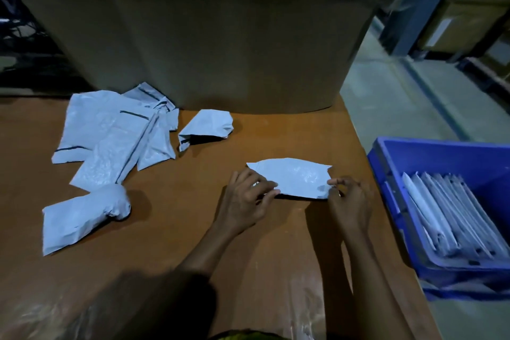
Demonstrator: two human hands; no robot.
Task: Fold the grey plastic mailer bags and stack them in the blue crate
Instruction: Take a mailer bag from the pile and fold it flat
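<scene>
Now left hand, right hand pinch mailer bag ends; loose bags well apart; blue crate beside table edge.

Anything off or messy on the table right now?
Two things: the crumpled bag by the cardboard box gapes open, and the twisted bag at front left is bunched at one end. Neither lies flat. The mailer bag being folded and the folded bags in the blue crate look orderly.
</scene>
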